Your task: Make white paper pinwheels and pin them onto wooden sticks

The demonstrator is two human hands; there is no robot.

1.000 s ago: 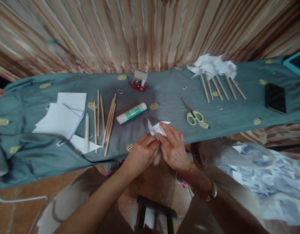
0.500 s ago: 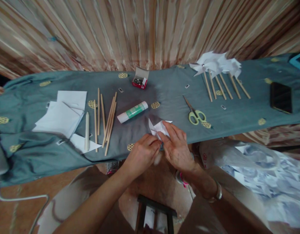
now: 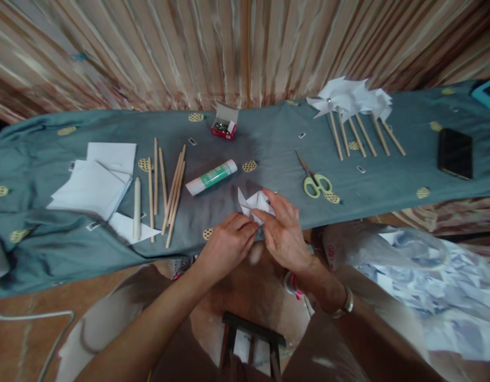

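Note:
A white paper pinwheel [image 3: 256, 202] with folded blades is between my hands at the table's front edge. My left hand [image 3: 231, 237] pinches its near left part with closed fingers. From the right, my right hand [image 3: 282, 228] grips it, thumb on top and index finger along its far right side. The fingers cover the pinwheel's near part. Just beyond it lies a glue stick [image 3: 212, 178] with a green label. Green-handled scissors [image 3: 314, 178] rest to the right of my right hand.
Wooden sticks [image 3: 173, 193], a white candle-like rod [image 3: 137, 209] and white paper sheets [image 3: 87, 185] lie left. An open red box [image 3: 224, 127] of small metal pieces stands at the back. Finished pinwheels [image 3: 350, 101] and a phone [image 3: 455, 154] lie right; a bag of paper pieces [image 3: 431, 286] is below.
The whole view has shifted slightly, so the table's things appear a little higher and further left. Both hands keep hold of the paper pinwheel, with only slight finger movement.

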